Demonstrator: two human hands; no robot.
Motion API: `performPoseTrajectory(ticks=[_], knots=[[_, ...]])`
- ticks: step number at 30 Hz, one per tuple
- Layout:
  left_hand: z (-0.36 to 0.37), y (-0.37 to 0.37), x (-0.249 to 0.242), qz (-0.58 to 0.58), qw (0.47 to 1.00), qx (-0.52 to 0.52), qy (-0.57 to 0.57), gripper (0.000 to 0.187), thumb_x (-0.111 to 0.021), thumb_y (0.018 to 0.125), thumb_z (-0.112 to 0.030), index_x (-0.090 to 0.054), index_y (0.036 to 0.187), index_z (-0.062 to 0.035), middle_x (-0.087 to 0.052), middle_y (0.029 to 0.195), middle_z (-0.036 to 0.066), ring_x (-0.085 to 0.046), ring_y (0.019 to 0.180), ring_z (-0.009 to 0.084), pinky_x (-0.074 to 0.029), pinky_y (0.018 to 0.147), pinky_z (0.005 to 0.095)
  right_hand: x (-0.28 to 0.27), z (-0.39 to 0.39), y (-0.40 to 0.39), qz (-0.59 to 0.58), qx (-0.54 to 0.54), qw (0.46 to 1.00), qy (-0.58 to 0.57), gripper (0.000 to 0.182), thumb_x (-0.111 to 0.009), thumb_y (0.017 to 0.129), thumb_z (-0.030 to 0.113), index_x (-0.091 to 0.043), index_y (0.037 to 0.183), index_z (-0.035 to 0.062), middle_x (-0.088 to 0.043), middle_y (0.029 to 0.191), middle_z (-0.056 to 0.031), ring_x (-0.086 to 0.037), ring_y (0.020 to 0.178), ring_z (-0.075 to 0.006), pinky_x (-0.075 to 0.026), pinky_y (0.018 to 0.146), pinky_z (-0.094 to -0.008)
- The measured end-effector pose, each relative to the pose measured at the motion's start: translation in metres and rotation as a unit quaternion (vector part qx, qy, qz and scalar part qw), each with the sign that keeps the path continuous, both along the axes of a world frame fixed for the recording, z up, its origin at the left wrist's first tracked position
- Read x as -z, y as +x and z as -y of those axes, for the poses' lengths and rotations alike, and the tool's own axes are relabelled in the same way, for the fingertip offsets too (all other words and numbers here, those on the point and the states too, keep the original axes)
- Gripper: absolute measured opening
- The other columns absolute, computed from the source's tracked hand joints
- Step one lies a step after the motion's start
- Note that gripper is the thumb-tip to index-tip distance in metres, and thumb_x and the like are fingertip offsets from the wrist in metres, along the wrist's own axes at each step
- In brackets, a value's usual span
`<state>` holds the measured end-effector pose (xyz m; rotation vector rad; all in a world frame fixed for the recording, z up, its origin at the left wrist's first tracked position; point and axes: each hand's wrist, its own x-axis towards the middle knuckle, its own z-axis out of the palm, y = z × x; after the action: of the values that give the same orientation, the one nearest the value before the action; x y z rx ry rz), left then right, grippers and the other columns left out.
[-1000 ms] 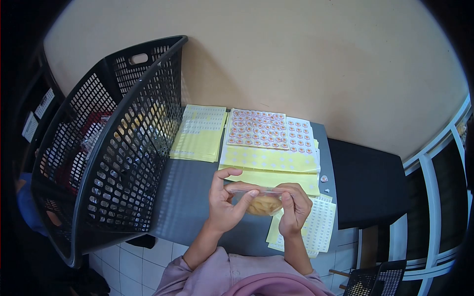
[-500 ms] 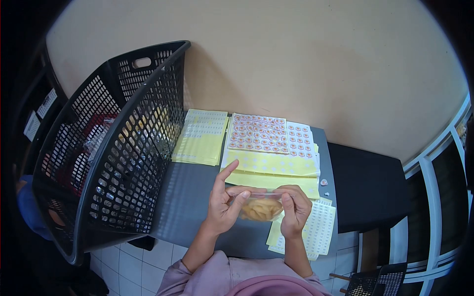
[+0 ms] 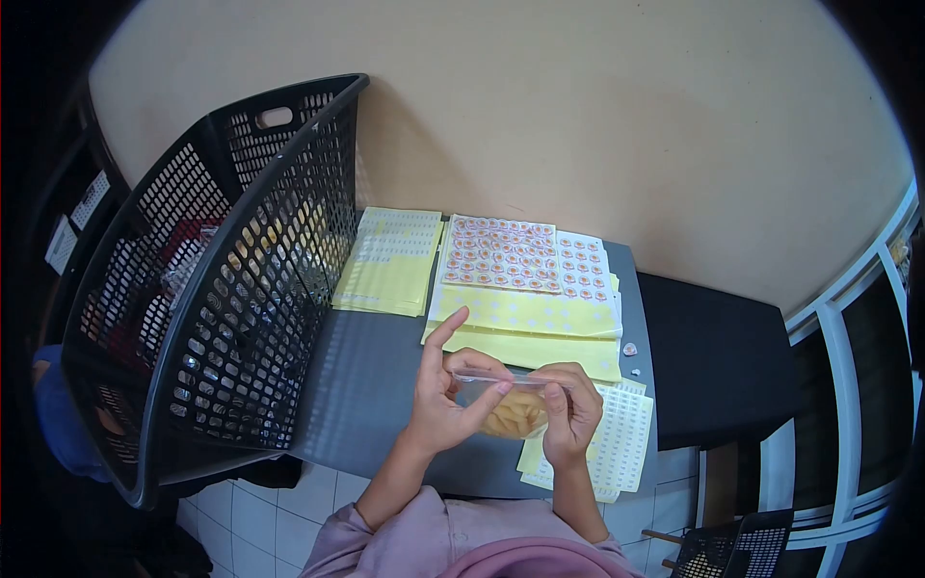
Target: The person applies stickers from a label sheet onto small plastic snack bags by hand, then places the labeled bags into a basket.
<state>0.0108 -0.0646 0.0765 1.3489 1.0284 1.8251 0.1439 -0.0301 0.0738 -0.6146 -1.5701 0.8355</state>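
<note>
Between my two hands, over the near edge of the grey table, hangs a clear plastic bag (image 3: 513, 416) with yellowish pieces of food inside. My left hand (image 3: 448, 400) pinches the bag's top edge between thumb and fingers, its index finger pointing up. At the other end of that edge, my right hand (image 3: 570, 409) grips with the thumb on the near side. Just beyond the hands lie round-sticker sheets (image 3: 501, 252) on yellow backing. Partly behind my right hand are sheets of small printed labels (image 3: 617, 443).
A tall black mesh basket (image 3: 260, 250) with packed bags inside stands on the left. More yellow label sheets (image 3: 390, 265) lie beside it. A loose sticker (image 3: 629, 350) sits near the table's right edge. A black-covered surface (image 3: 718, 361) adjoins on the right.
My left thumb and fingers have shifted right along the bag's top edge, and more of that edge shows. The bag has tilted slightly. My right hand has moved a little left.
</note>
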Motion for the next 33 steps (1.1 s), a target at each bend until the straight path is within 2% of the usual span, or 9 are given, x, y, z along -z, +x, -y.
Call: performPoseTrajectory(ticks=[6,13,18,20,25,27,28,30,33], knots=[[0.004,-0.009,0.013,-0.099,0.994,-0.008,0.042,0.071,-0.063,0.068,0.006,-0.02,0.124,0.0024,-0.059,0.07,0.008,-0.059,0.071,0.014,-0.045,0.068,0.0238,0.01,0.003,0.001,-0.02,-0.038,0.999,0.008,0.008,-0.057,0.075,0.004,-0.059,0.079,-0.0021,-0.058,0.077,-0.0122,-0.056,0.07,-0.0186,-0.044,0.062,-0.0257],[0.025,-0.034,0.037,-0.085,0.99,0.089,-0.065,0.057,-0.058,0.072,0.009,-0.029,0.121,0.0037,-0.062,0.079,0.012,-0.06,0.079,0.0166,-0.045,0.084,0.0331,0.027,0.014,0.007,0.101,-0.036,0.993,-0.05,0.005,-0.063,0.069,0.0,-0.062,0.073,0.0,-0.059,0.071,-0.0108,-0.056,0.064,-0.0164,-0.043,0.058,-0.0245],[0.026,-0.04,0.05,-0.052,0.985,0.104,-0.124,0.044,-0.047,0.081,0.006,-0.032,0.122,0.0027,-0.063,0.087,0.013,-0.059,0.087,0.0162,-0.045,0.081,0.0291,0.038,0.008,0.009,0.121,-0.066,0.988,-0.066,0.006,-0.059,0.074,0.002,-0.062,0.078,-0.0006,-0.059,0.073,-0.0102,-0.057,0.065,-0.0157,-0.043,0.059,-0.0237],[0.021,-0.042,0.05,-0.05,0.983,0.112,-0.137,0.041,-0.046,0.082,0.004,-0.033,0.121,0.0025,-0.062,0.089,0.014,-0.059,0.086,0.0157,-0.045,0.079,0.0285,0.042,0.0,0.012,0.124,-0.131,0.971,-0.155,0.012,-0.055,0.079,0.007,-0.062,0.085,-0.0006,-0.059,0.078,-0.0112,-0.057,0.069,-0.0152,-0.044,0.059,-0.0234],[0.004,-0.053,0.065,0.021,0.977,0.083,-0.196,0.033,-0.045,0.084,-0.003,-0.038,0.117,0.0007,-0.061,0.09,0.012,-0.059,0.081,0.0154,-0.046,0.074,0.028,0.062,-0.035,0.031,0.164,-0.088,0.961,-0.202,0.018,-0.05,0.082,0.012,-0.059,0.091,-0.0005,-0.057,0.084,-0.0111,-0.057,0.071,-0.0178,-0.044,0.061,-0.0269],[-0.006,-0.054,0.063,-0.177,0.959,0.037,-0.216,0.035,-0.05,0.081,-0.007,-0.04,0.115,-0.0014,-0.059,0.09,0.01,-0.056,0.085,0.02,-0.044,0.077,0.0319,0.063,-0.058,0.041,0.305,0.041,0.946,-0.099,0.017,-0.05,0.081,0.012,-0.059,0.09,0.0006,-0.056,0.082,-0.0119,-0.055,0.072,-0.0219,-0.042,0.066,-0.0313],[-0.01,-0.052,0.062,-0.342,0.924,-0.039,-0.168,0.035,-0.054,0.077,-0.009,-0.045,0.111,-0.0032,-0.055,0.101,0.01,-0.049,0.099,0.0251,-0.037,0.086,0.0355,0.067,-0.067,0.046,0.305,0.041,0.946,-0.102,0.017,-0.05,0.081,0.012,-0.059,0.09,0.0006,-0.056,0.082,-0.0119,-0.055,0.072,-0.0219,-0.042,0.066,-0.0313],[-0.02,-0.049,0.051,-0.385,0.906,-0.036,-0.174,0.031,-0.055,0.076,-0.008,-0.048,0.106,-0.004,-0.053,0.105,0.01,-0.045,0.103,0.0261,-0.033,0.089,0.035,0.074,-0.081,0.052,0.447,0.112,0.887,-0.026,0.017,-0.049,0.08,0.011,-0.059,0.09,0.0019,-0.054,0.081,-0.0119,-0.052,0.078,-0.0258,-0.039,0.071,-0.0361],[-0.043,-0.042,0.045,-0.427,0.884,0.005,-0.192,0.021,-0.055,0.074,-0.008,-0.056,0.094,-0.0066,-0.046,0.115,0.011,-0.036,0.113,0.0283,-0.026,0.095,0.0378,0.088,-0.094,0.051,0.541,0.139,0.828,-0.051,0.025,-0.049,0.079,0.011,-0.056,0.101,0.004,-0.052,0.083,-0.0114,-0.05,0.085,-0.0259,-0.035,0.074,-0.0384]])
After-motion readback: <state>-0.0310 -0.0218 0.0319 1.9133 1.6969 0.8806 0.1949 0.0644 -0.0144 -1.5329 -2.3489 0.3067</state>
